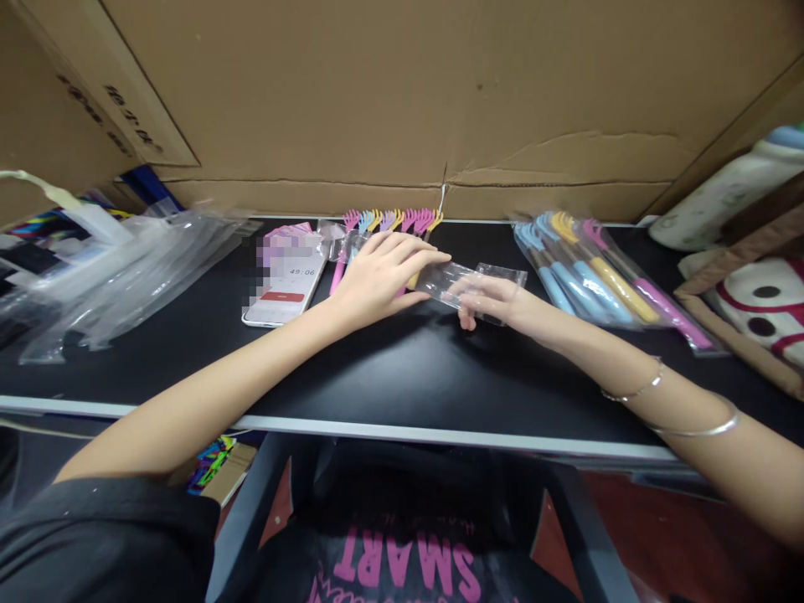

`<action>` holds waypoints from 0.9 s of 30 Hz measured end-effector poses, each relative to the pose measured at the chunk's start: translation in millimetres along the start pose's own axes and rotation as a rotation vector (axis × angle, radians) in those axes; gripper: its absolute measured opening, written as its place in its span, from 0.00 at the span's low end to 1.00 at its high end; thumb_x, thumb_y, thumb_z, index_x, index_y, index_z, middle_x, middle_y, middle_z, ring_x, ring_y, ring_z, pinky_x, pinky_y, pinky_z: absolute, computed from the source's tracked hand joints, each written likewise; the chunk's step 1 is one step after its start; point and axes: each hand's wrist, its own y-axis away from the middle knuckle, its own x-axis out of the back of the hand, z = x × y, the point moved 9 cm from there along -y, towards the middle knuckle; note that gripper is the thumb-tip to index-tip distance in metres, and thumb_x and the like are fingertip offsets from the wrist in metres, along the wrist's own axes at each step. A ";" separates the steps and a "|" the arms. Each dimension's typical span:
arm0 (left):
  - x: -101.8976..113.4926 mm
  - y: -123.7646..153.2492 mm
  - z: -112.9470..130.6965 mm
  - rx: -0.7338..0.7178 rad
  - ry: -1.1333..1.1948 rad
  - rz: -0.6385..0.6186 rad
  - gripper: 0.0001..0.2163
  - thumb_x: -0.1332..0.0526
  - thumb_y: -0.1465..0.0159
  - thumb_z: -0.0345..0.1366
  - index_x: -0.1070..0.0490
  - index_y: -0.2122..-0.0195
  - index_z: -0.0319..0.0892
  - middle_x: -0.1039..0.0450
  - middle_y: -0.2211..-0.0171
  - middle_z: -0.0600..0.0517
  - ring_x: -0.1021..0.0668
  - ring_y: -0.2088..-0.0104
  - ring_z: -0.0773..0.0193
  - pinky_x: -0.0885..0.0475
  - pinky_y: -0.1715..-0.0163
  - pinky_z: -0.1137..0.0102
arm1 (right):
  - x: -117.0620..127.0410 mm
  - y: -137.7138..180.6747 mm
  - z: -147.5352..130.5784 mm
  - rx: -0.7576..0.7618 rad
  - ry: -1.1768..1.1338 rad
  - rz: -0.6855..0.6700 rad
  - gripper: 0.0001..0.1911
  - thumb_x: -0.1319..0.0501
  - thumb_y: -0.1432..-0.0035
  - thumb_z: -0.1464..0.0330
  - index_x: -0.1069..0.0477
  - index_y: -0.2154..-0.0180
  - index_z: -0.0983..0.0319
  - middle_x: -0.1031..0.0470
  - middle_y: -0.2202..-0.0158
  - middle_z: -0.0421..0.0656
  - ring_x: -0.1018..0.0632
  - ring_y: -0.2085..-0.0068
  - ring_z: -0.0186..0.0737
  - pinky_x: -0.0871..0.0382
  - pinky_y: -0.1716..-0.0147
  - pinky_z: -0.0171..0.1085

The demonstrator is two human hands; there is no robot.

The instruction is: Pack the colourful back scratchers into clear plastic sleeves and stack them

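Note:
My left hand (386,268) lies palm down over a row of back scratchers (393,221) with pink, blue, yellow and purple claw-shaped heads. Its fingers are stretched out, with the thumb apart, and the fingertips meet one end of a clear plastic bag (449,285). A bit of yellow shows under that palm. My right hand (487,297) is at the bag's other end, fingers bent, with film covering part of them. What lies beneath the left palm is mostly hidden.
Bagged back scratchers (596,276) lie on the right of the black table (402,377). A phone (286,289) rests at left, beside a pile of clear bags (157,268). Cardboard (440,100) walls the back. A bottle (722,193) and a patterned bag (763,301) stand far right.

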 end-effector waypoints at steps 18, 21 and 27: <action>20.3 -2.1 -5.4 0.036 -0.017 0.014 0.18 0.41 0.33 0.51 0.27 0.47 0.49 0.26 0.54 0.49 0.23 0.57 0.59 0.36 0.57 0.67 | 11.7 -0.4 -2.0 -0.027 -0.004 -0.018 0.25 0.38 0.43 0.46 0.29 0.60 0.61 0.24 0.74 0.39 0.22 0.74 0.36 0.30 0.71 0.36; 30.0 -2.8 -12.7 0.067 -0.045 0.042 0.16 0.40 0.33 0.49 0.27 0.49 0.48 0.25 0.53 0.49 0.24 0.54 0.57 0.38 0.56 0.66 | 31.8 -4.9 -7.1 0.052 0.202 0.061 0.27 0.42 0.41 0.44 0.27 0.60 0.62 0.23 0.72 0.42 0.22 0.71 0.37 0.29 0.67 0.37; 42.4 -1.1 -29.0 0.140 -0.079 0.074 0.16 0.41 0.33 0.48 0.28 0.48 0.49 0.26 0.51 0.48 0.25 0.53 0.56 0.38 0.55 0.64 | 42.5 -25.2 -8.9 0.219 0.742 0.203 0.17 0.45 0.36 0.60 0.24 0.55 0.62 0.20 0.56 0.50 0.22 0.54 0.50 0.31 0.50 0.51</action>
